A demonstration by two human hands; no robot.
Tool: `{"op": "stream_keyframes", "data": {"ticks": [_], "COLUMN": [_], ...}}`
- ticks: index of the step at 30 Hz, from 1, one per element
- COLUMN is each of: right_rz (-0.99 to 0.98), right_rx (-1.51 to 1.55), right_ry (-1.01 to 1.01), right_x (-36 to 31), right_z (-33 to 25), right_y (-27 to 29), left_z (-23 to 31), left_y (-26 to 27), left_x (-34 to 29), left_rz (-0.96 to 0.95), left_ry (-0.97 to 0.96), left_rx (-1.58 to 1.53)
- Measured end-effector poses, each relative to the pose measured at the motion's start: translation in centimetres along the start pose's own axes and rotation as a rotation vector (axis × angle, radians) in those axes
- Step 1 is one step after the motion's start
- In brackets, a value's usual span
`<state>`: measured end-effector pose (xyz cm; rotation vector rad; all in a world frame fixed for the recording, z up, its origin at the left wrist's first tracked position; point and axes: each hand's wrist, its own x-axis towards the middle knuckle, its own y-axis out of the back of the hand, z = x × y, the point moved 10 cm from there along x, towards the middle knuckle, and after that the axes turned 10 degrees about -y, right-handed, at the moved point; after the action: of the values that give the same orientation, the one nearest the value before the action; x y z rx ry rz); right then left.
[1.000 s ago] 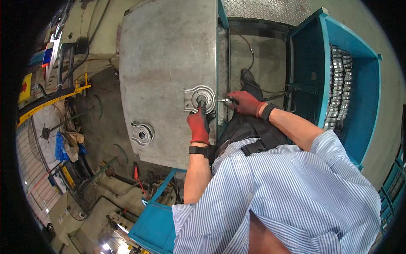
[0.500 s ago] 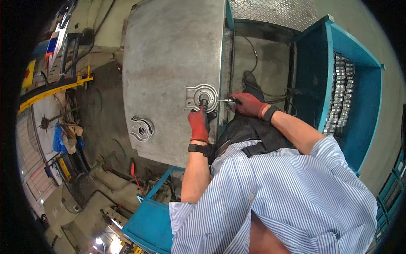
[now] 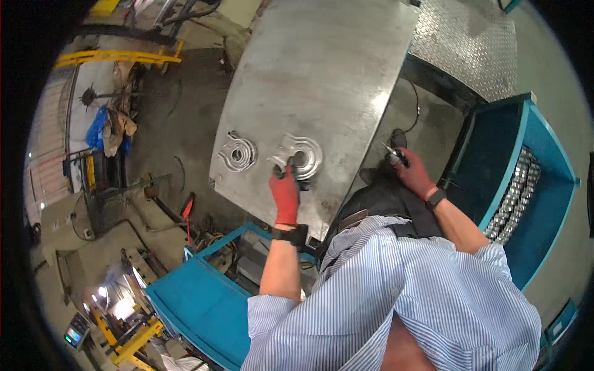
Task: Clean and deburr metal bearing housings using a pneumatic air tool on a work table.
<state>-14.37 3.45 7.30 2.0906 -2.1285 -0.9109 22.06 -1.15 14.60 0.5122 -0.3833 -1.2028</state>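
Observation:
My left hand (image 3: pixel 285 193), in a red glove with dark fingers, grips the near edge of a stamped metal part (image 3: pixel 309 151). This silvery part has a round ringed body, a central hole and a flared end toward the left. It rests on the steel tabletop (image 3: pixel 322 80). Left of it lies a similar metal part (image 3: pixel 238 153), which no hand touches. My right hand (image 3: pixel 414 175), gloved alike, is off the table's right edge. Its fingers are closed round a slim pen-like tool (image 3: pixel 390 150), whose pale pointed tip faces up and left, apart from the parts.
A blue bin (image 3: pixel 526 105) on the right holds stacked metal parts (image 3: pixel 515 195). Beyond the table lies a diamond-plate sheet (image 3: pixel 467 46). A blue frame with a panel (image 3: pixel 201 315) stands near left. Yellow rails (image 3: pixel 117 57) run at far left.
My right hand has drawn the pen-like tool away from the part, to the right. My left hand has slid the part leftward, closer to the other one. The view has turned.

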Motion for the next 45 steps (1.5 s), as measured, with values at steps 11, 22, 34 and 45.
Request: {"op": "stream_keyframes", "data": {"ticks": [11, 22, 34, 45], "right_rz": [-0.024, 0.016, -0.044, 0.241], "right_rx": [-0.045, -0.11, -0.082, 0.084], "right_ry": [-0.045, -0.043, -0.085, -0.129], "right_x": [-1.3, -0.2, -0.1, -1.3], "right_z": [-0.5, -0.3, 0.3, -1.4], "right_y": [0.7, 0.9, 1.2, 7.9], "left_z": [-7.8, -17.0, -9.6, -9.0], "left_y": [15.7, 16.5, 11.1, 12.6], "left_x": [11.4, 14.4, 13.7, 14.1], "left_rz": [0.086, 0.18, 0.043, 0.036], "left_ry": [-0.025, -0.064, -0.216, 0.191], "left_rx": [0.553, 0.495, 1.004, 0.782]}}
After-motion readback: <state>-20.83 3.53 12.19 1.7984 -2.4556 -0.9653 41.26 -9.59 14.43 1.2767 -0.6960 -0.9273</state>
